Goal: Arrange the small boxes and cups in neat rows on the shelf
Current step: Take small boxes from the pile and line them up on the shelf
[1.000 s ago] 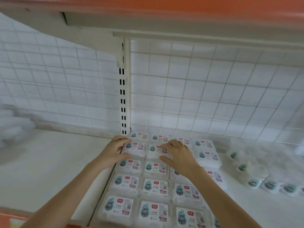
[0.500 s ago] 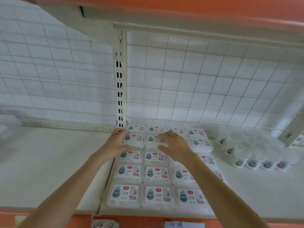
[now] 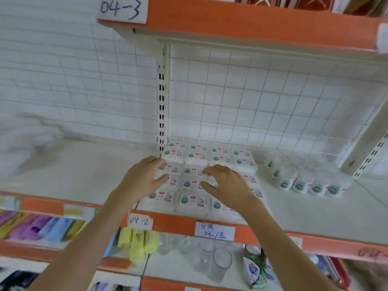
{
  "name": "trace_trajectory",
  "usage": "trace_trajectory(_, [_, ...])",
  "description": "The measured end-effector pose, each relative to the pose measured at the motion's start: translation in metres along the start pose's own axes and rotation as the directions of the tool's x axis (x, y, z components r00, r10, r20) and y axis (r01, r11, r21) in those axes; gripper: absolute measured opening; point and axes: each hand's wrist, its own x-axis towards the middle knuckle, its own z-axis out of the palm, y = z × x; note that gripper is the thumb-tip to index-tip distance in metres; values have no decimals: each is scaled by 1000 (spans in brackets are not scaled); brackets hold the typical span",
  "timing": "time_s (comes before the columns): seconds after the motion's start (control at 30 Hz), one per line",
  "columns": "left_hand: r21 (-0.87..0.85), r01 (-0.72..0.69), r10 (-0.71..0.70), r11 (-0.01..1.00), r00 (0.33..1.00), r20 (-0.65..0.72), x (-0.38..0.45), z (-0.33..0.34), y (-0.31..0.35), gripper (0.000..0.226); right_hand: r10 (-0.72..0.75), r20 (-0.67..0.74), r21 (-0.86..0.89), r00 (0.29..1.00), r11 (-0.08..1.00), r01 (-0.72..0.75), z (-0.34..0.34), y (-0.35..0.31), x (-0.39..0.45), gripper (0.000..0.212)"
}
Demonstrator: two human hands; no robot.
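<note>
The small labelled boxes (image 3: pixel 194 183) are laid flat in a tight grid on the white shelf (image 3: pixel 84 171), running from the front edge back to the wire grid. The left hand (image 3: pixel 144 179) is held at the grid's left flank, the right hand (image 3: pixel 225 184) over its middle columns. Both are spread with loosely curled fingers, and nothing is seen gripped. The cups (image 3: pixel 302 182) stand well to the right, nearer the right hand.

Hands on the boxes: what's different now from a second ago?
Both hands have drawn back toward the shelf's front edge: the left hand and right hand now hover, fingers curled, over the middle rows, gripping nothing. The small boxes remain in their grid; the cups stay to the right.
</note>
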Motion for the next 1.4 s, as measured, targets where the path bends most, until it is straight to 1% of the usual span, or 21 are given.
trace_trajectory(0.1, [0, 33, -33, 999, 997, -69, -56, 0, 21, 30, -46, 2, 79, 999, 996, 46, 4, -14, -44, 36])
trace_trajectory(0.13, [-8, 43, -43, 999, 996, -77, -77, 1, 28, 33, -66, 2, 107, 998, 992, 66, 7, -20, -59, 38])
trace_trajectory(0.2, [-45, 73, -75, 996, 996, -56, -118, 4, 39, 43, -111, 11, 163, 994, 981, 107, 15, -34, -90, 44])
trace_trajectory(0.23, [-51, 97, -99, 994, 994, -37, -139, 5, 44, 44, -126, 21, 189, 992, 975, 119, 20, -41, -104, 43])
trace_trajectory(0.33, [-40, 189, -190, 981, 982, -12, -201, 5, 53, 44, -164, 49, 257, 985, 955, 147, 34, -62, -139, 34])
trace_trajectory(0.43, [-12, 306, -306, 952, 952, -11, -254, -1, 54, 44, -205, 108, 337, 973, 928, 159, 49, -86, -159, 34])
trace_trajectory(0.53, [33, 462, -460, 886, 886, -50, -300, -16, 45, 21, -293, 146, 391, 945, 895, 217, 66, -117, -164, 34])
trace_trajectory(0.67, [82, 619, -610, 781, 784, -114, -353, -51, 24, 22, -432, 168, 425, 886, 843, 330, 83, -172, -150, 28])
trace_trajectory(0.73, [71, 678, -666, 731, 733, -139, -376, -74, 10, 22, -487, 180, 457, 854, 811, 366, 91, -205, -138, 28])
trace_trajectory(0.8, [61, 714, -696, 697, 695, -182, -398, -95, -8, 21, -536, 184, 501, 824, 772, 390, 102, -241, -124, 29])
trace_trajectory(0.9, [64, 753, -725, 655, 649, -230, -429, -125, -39, 22, -603, 154, 522, 782, 722, 454, 119, -299, -101, 30])
trace_trajectory(0.97, [68, 760, -727, 646, 640, -247, -449, -143, -66, 20, -625, 151, 543, 766, 700, 464, 130, -337, -87, 31])
trace_trajectory(1.07, [80, 764, -732, 640, 639, -236, -466, -169, -107, 21, -619, 174, 580, 766, 693, 428, 147, -387, -64, 30])
trace_trajectory(1.23, [108, 734, -711, 670, 677, -189, -476, -212, -185, 22, -573, 208, 627, 792, 700, 342, 170, -460, -18, 28])
trace_trajectory(1.3, [102, 720, -700, 686, 692, -174, -472, -224, -215, 21, -556, 229, 638, 799, 706, 308, 177, -477, 2, 29])
trace_trajectory(1.4, [91, 686, -671, 722, 726, -149, -455, -238, -257, 22, -549, 243, 613, 800, 726, 312, 183, -493, 38, 28])
